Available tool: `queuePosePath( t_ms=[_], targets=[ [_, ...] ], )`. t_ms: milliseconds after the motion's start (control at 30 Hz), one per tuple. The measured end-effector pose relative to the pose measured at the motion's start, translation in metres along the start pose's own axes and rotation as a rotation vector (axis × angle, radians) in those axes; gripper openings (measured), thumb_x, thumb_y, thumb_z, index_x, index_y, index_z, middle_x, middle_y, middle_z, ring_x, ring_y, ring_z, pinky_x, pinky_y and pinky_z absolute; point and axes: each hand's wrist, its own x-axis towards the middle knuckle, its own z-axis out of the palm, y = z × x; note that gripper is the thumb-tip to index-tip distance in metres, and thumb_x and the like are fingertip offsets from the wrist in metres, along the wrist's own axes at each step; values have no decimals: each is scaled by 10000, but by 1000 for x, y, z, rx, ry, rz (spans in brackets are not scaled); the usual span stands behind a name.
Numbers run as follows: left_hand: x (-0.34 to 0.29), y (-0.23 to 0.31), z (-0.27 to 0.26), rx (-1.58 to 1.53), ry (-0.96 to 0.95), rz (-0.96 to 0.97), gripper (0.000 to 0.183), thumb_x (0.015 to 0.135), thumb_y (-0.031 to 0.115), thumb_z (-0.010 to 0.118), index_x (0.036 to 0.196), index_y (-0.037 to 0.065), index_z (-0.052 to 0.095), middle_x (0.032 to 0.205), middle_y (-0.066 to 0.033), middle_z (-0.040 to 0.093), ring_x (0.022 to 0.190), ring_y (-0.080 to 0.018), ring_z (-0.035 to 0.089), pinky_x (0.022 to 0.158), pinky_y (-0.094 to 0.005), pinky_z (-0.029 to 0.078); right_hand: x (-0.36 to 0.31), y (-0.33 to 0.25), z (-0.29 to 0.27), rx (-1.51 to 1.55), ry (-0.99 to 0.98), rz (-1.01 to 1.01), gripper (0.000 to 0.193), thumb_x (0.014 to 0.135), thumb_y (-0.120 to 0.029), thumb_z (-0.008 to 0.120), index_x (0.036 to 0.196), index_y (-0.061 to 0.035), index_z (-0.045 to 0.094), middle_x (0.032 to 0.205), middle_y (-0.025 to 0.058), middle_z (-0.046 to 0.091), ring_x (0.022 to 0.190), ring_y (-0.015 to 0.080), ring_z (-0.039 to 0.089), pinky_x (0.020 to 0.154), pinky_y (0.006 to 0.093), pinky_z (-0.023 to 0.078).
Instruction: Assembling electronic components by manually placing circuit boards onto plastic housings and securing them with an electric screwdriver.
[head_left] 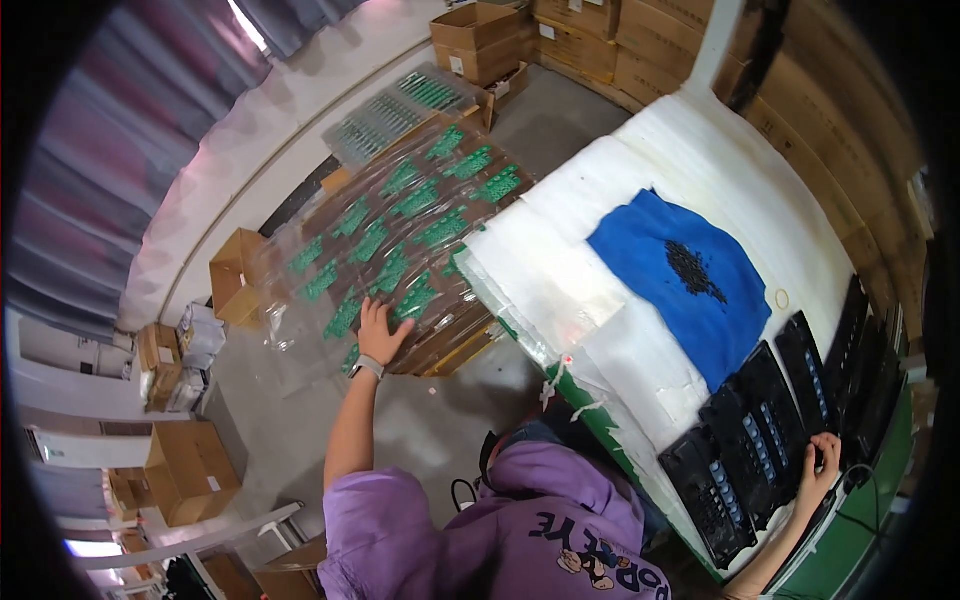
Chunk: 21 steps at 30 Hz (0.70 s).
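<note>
My left hand [382, 334], with a pale band on the wrist, reaches out to the left with its fingers apart. It is at the near edge of several green circuit boards [414, 297] spread in rows on clear plastic over a brown surface. I cannot tell whether the fingertips touch a board. On the right, my right hand [822, 466] has its fingers curled together beside the black panels [765, 440], which carry rows of blue-grey parts. Anything between those fingers is too small to make out. A blue cloth [640, 240] holds a heap of small black pieces [690, 268].
White foam sheeting [560, 270] covers the green-edged table on the right. A yellowish ring [782, 299] lies beside the cloth. More boards in clear trays [400, 112] sit at the back. Cardboard boxes [195, 472] stand on the floor at left; stacked cartons [820, 130] line the right.
</note>
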Motion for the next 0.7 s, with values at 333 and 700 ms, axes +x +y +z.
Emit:
queuePosePath(
  t_ms=[333,700],
  targets=[
    [-15,14,-63,62,-189,129,408,653,336,732,883,58,542,948,-84,541,1043,-300,461,723,-395,470,4,4,3,11,-20,-9,94,814,-48,556,856,33,534,945,75,496,891,170,498,788,240,380],
    [-11,-103,-135,-67,571,-577,423,797,407,640,716,1,552,679,-127,579,631,-250,556,601,-377,446,-2,11,6,-9,43,-51,105,836,-75,559,876,21,542,938,90,514,928,198,499,854,261,357]
  ],
)
